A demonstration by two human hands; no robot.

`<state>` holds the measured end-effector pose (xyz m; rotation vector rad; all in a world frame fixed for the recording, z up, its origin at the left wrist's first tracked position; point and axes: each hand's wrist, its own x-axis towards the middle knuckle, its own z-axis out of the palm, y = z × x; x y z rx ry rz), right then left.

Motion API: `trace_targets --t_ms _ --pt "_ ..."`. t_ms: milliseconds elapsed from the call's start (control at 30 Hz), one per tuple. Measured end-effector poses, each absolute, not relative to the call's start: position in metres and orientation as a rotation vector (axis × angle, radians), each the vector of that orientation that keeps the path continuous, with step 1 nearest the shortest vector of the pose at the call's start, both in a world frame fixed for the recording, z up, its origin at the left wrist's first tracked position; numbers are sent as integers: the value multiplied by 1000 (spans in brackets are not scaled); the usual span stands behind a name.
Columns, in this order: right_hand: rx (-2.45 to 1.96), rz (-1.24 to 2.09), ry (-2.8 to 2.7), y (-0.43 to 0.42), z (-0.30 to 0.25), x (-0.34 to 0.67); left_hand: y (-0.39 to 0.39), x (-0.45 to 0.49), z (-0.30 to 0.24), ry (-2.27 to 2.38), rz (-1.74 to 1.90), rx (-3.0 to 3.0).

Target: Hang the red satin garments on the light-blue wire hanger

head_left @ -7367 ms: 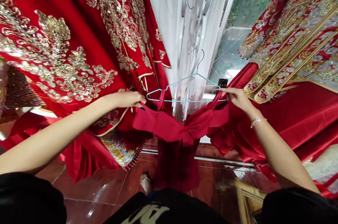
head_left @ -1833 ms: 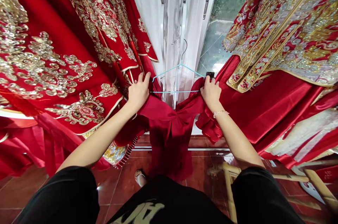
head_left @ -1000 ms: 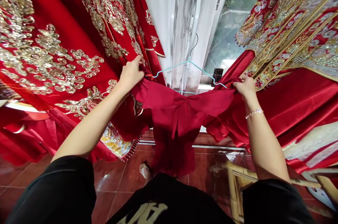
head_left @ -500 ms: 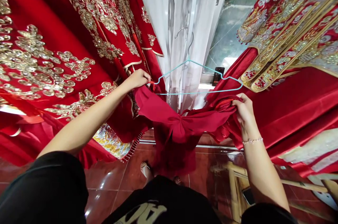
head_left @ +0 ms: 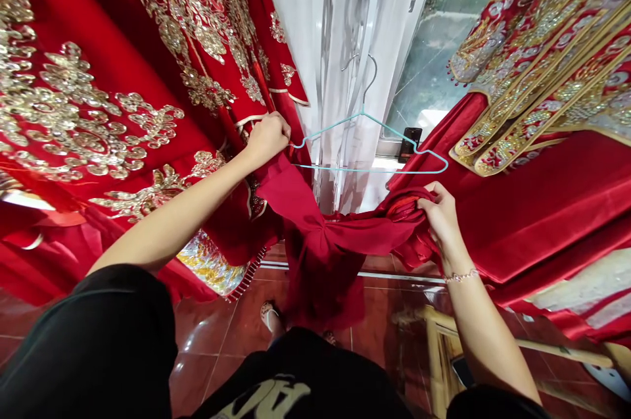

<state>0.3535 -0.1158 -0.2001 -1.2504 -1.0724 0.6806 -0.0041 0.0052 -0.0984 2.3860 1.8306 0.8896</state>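
Note:
A dark red dress [head_left: 323, 238] with a knotted, bow-like bodice hangs between my hands, its skirt falling toward the floor. My left hand [head_left: 269, 137] is closed on one upper corner of it, beside the left end of a light blue wire hanger [head_left: 363, 114]. A thin red strap shows at that end of the hanger; my fingers hide how it is held. My right hand [head_left: 441, 212] pinches the bunched cloth at the dress's other upper side. Above that hand, the hanger's right end is bare and apart from it.
Red gowns with gold beading [head_left: 83, 110] hang close on the left, and another beaded red garment [head_left: 542, 195] on the right. Behind the hanger are a pale sheer curtain [head_left: 338, 77] and a dark phone [head_left: 409, 144]. A wooden stool [head_left: 436, 353] stands low at right.
My left hand has risen slightly, tilting the hanger with its hook swung to the right. My right hand has moved left with the bunched cloth, and the dress's knot has shifted left.

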Motion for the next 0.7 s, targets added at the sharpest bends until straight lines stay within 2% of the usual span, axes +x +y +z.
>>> trace_targets --t_ms 267,433,500,600,700 --pt "-1262 694 -1127 -124 -208 340 51 -14 -112 1842 971 1845" --pt "-1292 648 -1078 -142 -231 340 21 -40 -128 1808 870 1894" --pt "-1312 575 -996 -155 -249 342 -11 -55 -151 1802 838 1933" --pt "-1320 406 -940 -182 -293 339 -75 -70 -213 1797 819 1983" --pt "-1451 485 -1140 -213 -363 327 -141 -68 -288 1805 662 1888"
